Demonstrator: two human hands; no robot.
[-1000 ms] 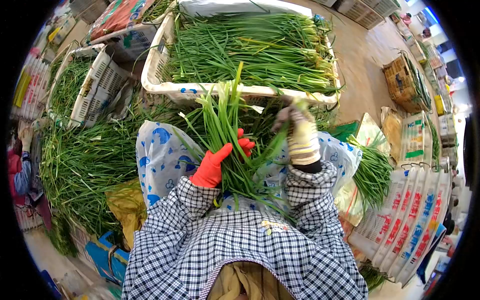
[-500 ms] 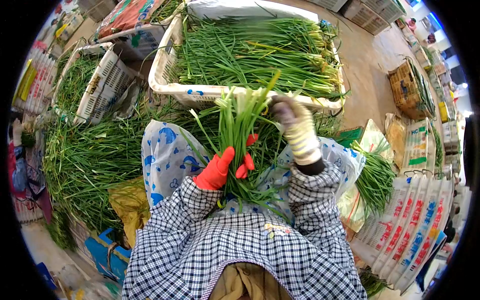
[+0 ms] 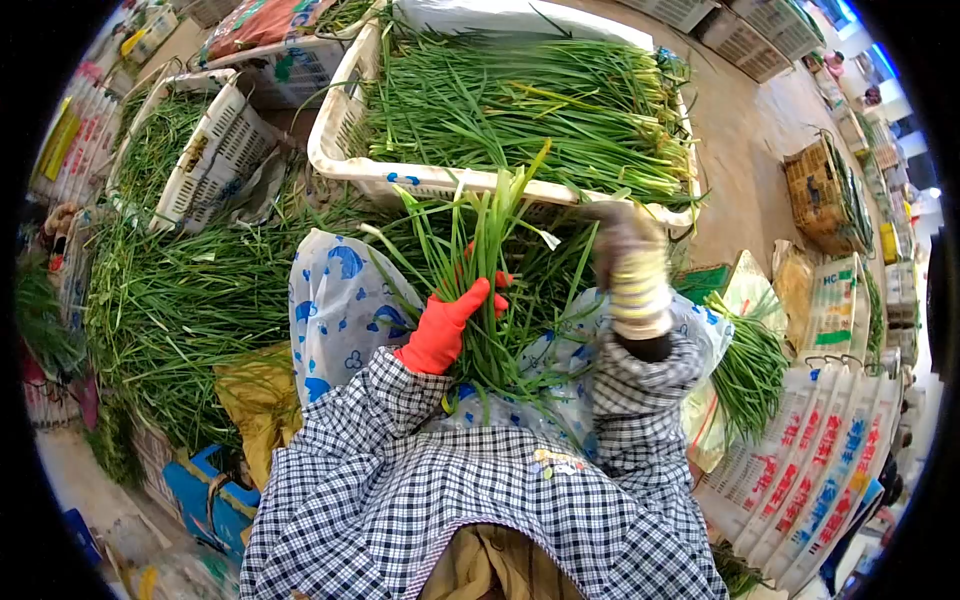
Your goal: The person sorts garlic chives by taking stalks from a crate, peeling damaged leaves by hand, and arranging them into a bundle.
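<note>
My left hand [image 3: 445, 325], in a red glove, is closed around a bunch of garlic chives [image 3: 490, 225] in front of my lap. The pale cut ends point up and away from me, and the leaves hang down between my knees. To the right of the bunch, apart from it, my right hand [image 3: 632, 265] wears a dark glove with a yellow-and-white striped cuff. Motion smears its fingers, so what they do is hidden. Loose chives lie below and behind the bunch, over my patterned plastic apron [image 3: 345, 290].
Ahead stands a white crate [image 3: 440, 182] with chives laid in rows [image 3: 520, 110]. A loose heap of chives [image 3: 180, 320] spreads at my left, beside another crate [image 3: 205, 150]. At my right lie a chive bundle [image 3: 750, 370] and stacked printed crates [image 3: 800, 460]. Another person's greens [image 3: 45, 310] show far left.
My right hand has moved a little right, away from the bunch, and is more blurred. The bunch's tops have fanned out to the left. More greens show at the far left edge.
</note>
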